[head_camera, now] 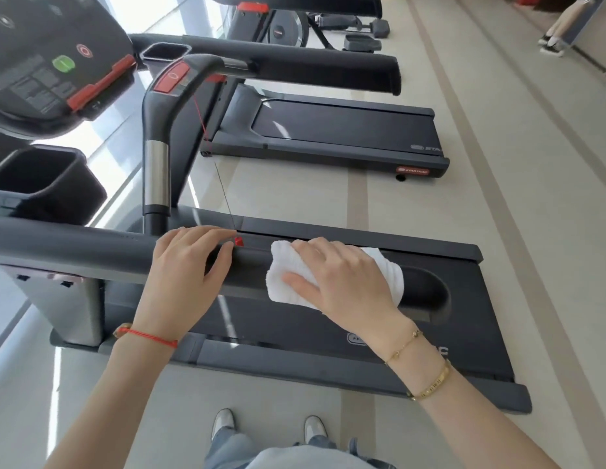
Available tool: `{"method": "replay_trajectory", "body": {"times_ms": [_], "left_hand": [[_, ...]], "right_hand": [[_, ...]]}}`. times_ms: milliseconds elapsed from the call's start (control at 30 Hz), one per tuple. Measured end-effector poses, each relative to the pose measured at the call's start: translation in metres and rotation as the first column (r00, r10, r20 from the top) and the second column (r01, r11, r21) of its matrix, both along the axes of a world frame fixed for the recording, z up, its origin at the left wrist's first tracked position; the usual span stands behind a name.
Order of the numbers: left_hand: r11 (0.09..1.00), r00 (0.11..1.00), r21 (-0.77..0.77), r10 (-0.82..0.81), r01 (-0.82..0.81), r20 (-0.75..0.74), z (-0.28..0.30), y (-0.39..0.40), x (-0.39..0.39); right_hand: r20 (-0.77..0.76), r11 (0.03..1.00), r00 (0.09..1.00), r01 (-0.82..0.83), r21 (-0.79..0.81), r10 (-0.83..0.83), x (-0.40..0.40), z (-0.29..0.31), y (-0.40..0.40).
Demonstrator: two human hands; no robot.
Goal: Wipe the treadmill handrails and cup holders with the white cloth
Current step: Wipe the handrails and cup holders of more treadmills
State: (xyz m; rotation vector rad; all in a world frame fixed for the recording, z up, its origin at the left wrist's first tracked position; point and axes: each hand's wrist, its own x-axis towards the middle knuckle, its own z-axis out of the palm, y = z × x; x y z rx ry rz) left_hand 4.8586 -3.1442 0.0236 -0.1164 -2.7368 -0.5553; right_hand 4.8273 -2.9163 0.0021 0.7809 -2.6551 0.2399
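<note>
— How are the hands gripping?
— Head view: the right hand [342, 282] lies spread and flat, pressing the white cloth [288, 282] onto the near handrail [75, 252], fingers not curled around it. The left hand [190, 262] rests beside it on the same rail, fingers draped loosely over the top.
— And the cup holder?
— The cup holder [41, 184] sits at far left, above the rail, well apart from the cloth.
</note>
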Motion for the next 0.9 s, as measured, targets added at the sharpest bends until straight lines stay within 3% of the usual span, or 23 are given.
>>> {"method": "replay_trajectory", "body": {"times_ms": [300,433,533,700,900], "left_hand": [[0.999,0.999,0.032,0.04,-0.039,-0.01,0.002,-0.114,-0.001],[1.0,1.0,0.003,-0.012,0.012,-0.004,-0.003,-0.151,-0.007],[0.997,0.998,-0.017,-0.071,0.071,0.005,-0.006,-0.167,-0.011],[0.987,0.986,-0.008,-0.163,0.163,0.022,-0.007,-0.18,-0.014],[0.974,0.974,0.012,-0.224,0.225,-0.008,-0.009,-0.189,-0.017]], "right_hand": [[0.072,0.995,0.994,-0.087,0.054,0.083,-0.009,0.005,-0.144],[0.016,0.999,0.999,-0.052,0.014,0.051,-0.007,0.001,-0.172],[-0.066,0.995,0.997,0.027,-0.095,-0.033,0.002,-0.006,-0.162],[-0.025,0.94,0.953,0.292,-0.178,-0.301,-0.003,0.001,-0.187],[-0.11,0.985,0.985,0.119,-0.125,-0.133,0.002,-0.007,-0.229]]}}
